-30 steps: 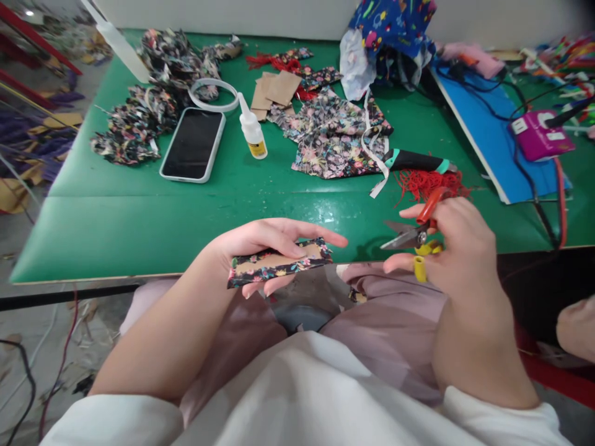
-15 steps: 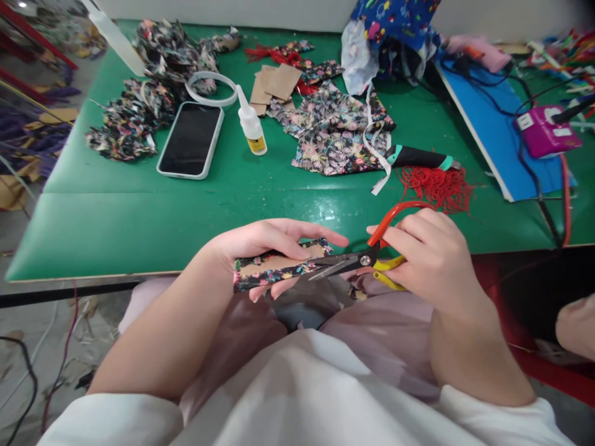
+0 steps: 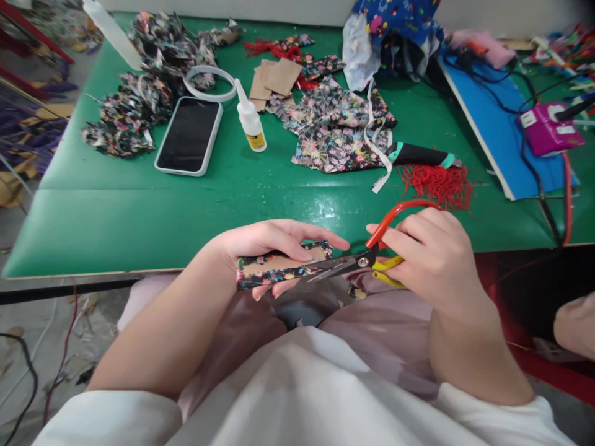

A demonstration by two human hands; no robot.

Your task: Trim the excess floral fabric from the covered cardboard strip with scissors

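Observation:
My left hand (image 3: 274,243) holds a floral-fabric-edged cardboard strip (image 3: 267,266) just past the table's front edge, thumb on top and fingertips showing below. My right hand (image 3: 425,251) is wrapped around the handles of a pair of scissors (image 3: 362,262), one red and one yellow. Their blades are slightly apart and reach over the right end of the strip; whether fabric lies between them I cannot tell. Beyond my hands, floral fabric pieces (image 3: 334,145) lie on the green table (image 3: 186,217), with a black-and-teal cutter (image 3: 421,155) on red tassel threads (image 3: 446,186).
A phone (image 3: 189,136), a small glue bottle (image 3: 251,118) and a white ring (image 3: 209,83) stand or lie left of the cloth. Brown cardboard pieces (image 3: 276,80) are farther back. To the right are a blue board (image 3: 502,136), a purple power box (image 3: 551,127) and cables.
The scissor blades have shifted very slightly left and closed a little over the strip's end. Otherwise the hands hold nearly the same place; the view has tilted a touch.

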